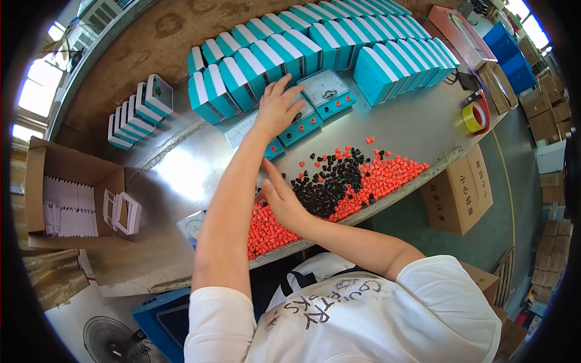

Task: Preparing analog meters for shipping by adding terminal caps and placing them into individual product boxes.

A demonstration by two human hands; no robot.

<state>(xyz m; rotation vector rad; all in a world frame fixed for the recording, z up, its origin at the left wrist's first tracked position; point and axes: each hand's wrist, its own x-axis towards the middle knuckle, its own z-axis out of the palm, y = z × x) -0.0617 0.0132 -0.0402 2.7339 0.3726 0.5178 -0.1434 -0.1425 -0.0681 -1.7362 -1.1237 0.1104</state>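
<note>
metal tabletop (181, 175) w/ teal boxes (315, 48) ranked beyond both hands. left hand (277, 109) spread flat on a teal panel meter (302, 121), steadying it. right hand (281, 202), fingers loosely extended, picks at red & black caps (345, 181) heaped just beside it, within easy reach.

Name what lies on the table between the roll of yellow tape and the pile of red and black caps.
In the head view, only bare metal table lies between the yellow tape roll and the cap pile.

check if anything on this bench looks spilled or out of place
A few red caps lie scattered apart from the main pile of red and black caps. One meter lies at the near table edge, away from the rows of blue meters. Nothing looks damaged.
</note>
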